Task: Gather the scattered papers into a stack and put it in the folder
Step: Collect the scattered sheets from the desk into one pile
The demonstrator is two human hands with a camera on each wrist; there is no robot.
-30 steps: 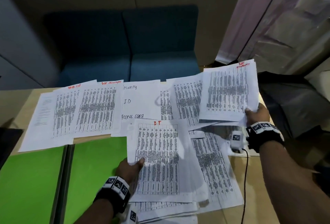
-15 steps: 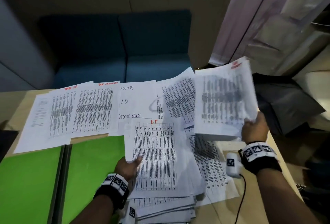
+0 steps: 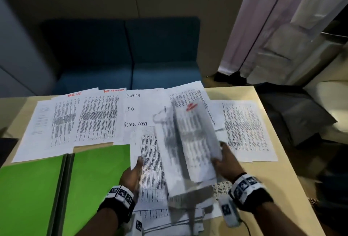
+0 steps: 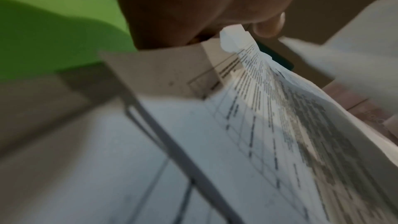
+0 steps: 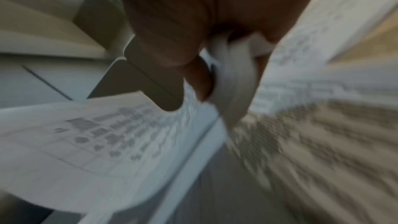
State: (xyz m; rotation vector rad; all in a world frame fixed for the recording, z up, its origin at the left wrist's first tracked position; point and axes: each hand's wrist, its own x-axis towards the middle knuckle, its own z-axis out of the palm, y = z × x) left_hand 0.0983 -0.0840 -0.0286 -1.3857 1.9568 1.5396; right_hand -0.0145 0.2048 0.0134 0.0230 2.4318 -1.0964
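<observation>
At the near middle of the surface: both hands are working over the pile of printed sheets.
Right hand: is gripping a blurred bundle of papers by its near right edge, fingers curled under and thumb on top; the right wrist view is showing the fingers pinched around the bent sheets.
Bundle of papers: is hanging tilted above the pile, with a red handwritten mark near its far end; motion blur is hiding the print.
Left hand: is pinching the left edge of the top sheet of the pile, thumb on the upper face; the left wrist view is showing the paper edge crumpling between thumb and fingers.
Pile: is lying at the near edge of the surface, just right of the folder, its sheets lying unevenly.
Folder: green, is lying open and flat at the near left, its dark spine running near to far; no paper is lying inside it.
Far row of sheets: is lying spread and overlapping along the far left, one handwritten page beside the printed tables.
Right sheet: is lying flat at the far right, apart from the pile.
Beyond the surface: a blue sofa is standing against the wall.
</observation>
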